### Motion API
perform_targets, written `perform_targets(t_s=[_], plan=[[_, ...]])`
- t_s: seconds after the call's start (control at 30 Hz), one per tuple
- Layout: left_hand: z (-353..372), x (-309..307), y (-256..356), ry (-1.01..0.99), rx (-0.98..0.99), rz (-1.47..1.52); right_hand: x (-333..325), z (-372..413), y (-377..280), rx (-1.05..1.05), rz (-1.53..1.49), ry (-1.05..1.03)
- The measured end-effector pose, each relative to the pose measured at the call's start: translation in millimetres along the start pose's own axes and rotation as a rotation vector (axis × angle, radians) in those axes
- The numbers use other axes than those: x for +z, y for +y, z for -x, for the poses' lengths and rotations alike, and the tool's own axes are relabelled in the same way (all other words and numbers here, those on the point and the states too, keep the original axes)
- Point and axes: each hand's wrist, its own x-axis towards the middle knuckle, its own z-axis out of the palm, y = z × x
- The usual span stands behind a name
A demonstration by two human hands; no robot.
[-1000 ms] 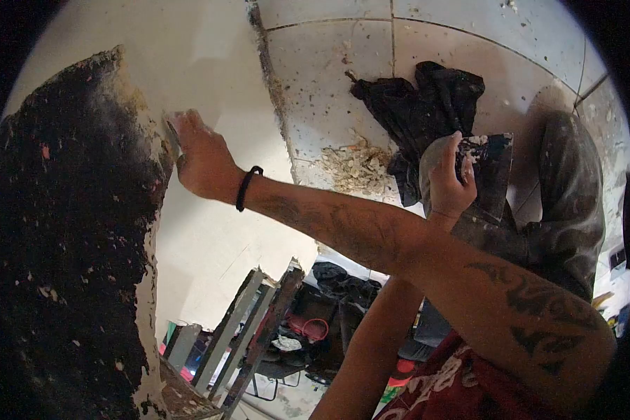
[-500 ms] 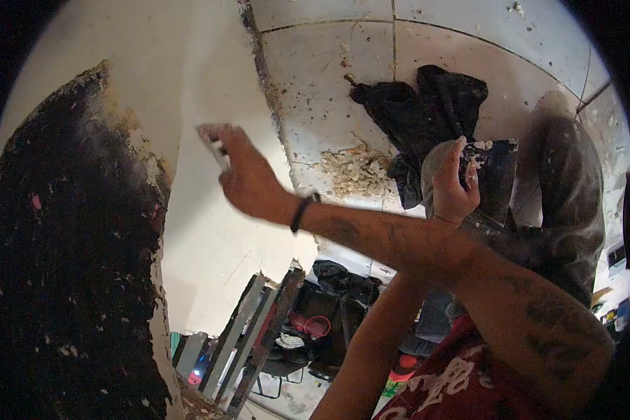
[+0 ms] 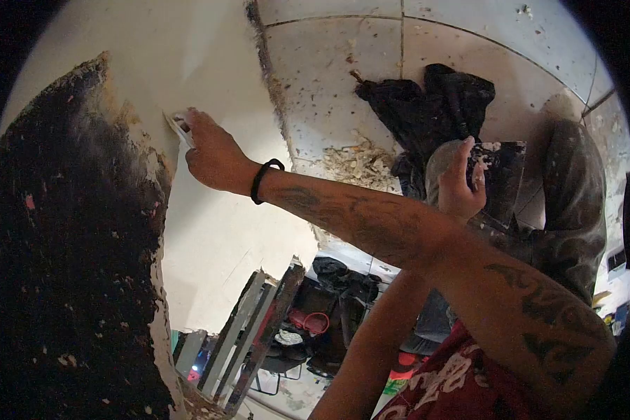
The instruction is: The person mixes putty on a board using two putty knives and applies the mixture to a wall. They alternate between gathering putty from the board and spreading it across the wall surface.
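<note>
My right hand (image 3: 213, 154) is closed round a small flat spreader (image 3: 180, 130), which shows only in part past my fingers. The spreader is at the pale wall surface (image 3: 224, 231), close to the ragged edge of a dark, rough patch (image 3: 77, 245). My right arm, with a black wristband, crosses over my left arm. Farther right, my left hand (image 3: 460, 187) grips a dark rectangular plate (image 3: 505, 178) smeared with whitish filler. The thumb lies along its near edge, and the plate's far side is hidden.
A crumpled black plastic bag (image 3: 413, 105) and a heap of pale crumbs (image 3: 357, 164) lie on the tiled floor (image 3: 329, 56). Dusty trousered legs (image 3: 574, 182) are at the right. Grey and dark slats (image 3: 241, 343) stand at the bottom, beside dark clutter (image 3: 329, 315).
My right hand has moved left and slightly up with the spreader, towards the dark patch's edge. My left hand still holds the plate in nearly the same place.
</note>
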Motion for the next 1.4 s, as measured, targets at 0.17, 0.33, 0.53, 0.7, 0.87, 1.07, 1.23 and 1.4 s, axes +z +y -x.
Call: perform_targets(t_s=[0.17, 0.33, 0.53, 0.7, 0.87, 1.07, 1.23, 1.4], plan=[[2.4, 3.6, -4.1, 0.029, 0.025, 0.014, 1.7, -1.7, -11.2, 0.013, -0.049, 0.009], [2.7, 4.1, -2.5, 0.024, 0.021, -0.004, 5.5, 24.3, -36.2, 0.020, 0.060, -0.014], [3.3, 11.0, -4.2, 0.093, -0.035, 0.089, -11.8, 64.5, -67.7, -0.060, -0.051, -0.072], [0.4, 7.3, -0.9, 0.123, 0.037, 0.015, -20.9, 66.3, -38.6, -0.105, -0.088, 0.025], [-1.4, 3.5, 2.3, 0.098, 0.012, 0.027, -27.8, 11.5, 8.4, 0.003, -0.063, 0.005], [0.8, 6.2, -0.7, 0.115, 0.041, 0.004, -12.7, -2.5, 8.3, -0.032, -0.050, -0.001], [2.2, 6.1, -1.1, 0.131, 0.056, 0.019, -3.8, -10.9, -4.4, 0.008, -0.086, -0.011], [4.9, 8.9, -4.1, 0.103, -0.006, 0.079, -1.2, -11.5, -13.6, 0.028, 0.033, -0.071]])
